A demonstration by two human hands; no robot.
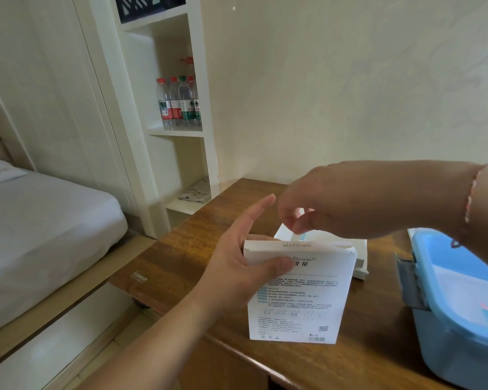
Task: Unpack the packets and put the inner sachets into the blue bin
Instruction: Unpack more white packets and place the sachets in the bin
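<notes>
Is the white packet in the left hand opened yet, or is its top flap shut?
Shut: the white packet's top flap lies flat and closed; the right hand hovers above it.

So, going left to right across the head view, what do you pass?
Bed → water bottles on the shelf → left hand → white packet it grips → blue bin.

White packet [299, 294]: top flap reads "MxFlower", with part of the same brand on the printed face; smaller print, QR code and barcode too fine to read. Table [158, 266] edge: pale sticker, illegible. Bottles [179, 104]: label characters unclear.
</notes>
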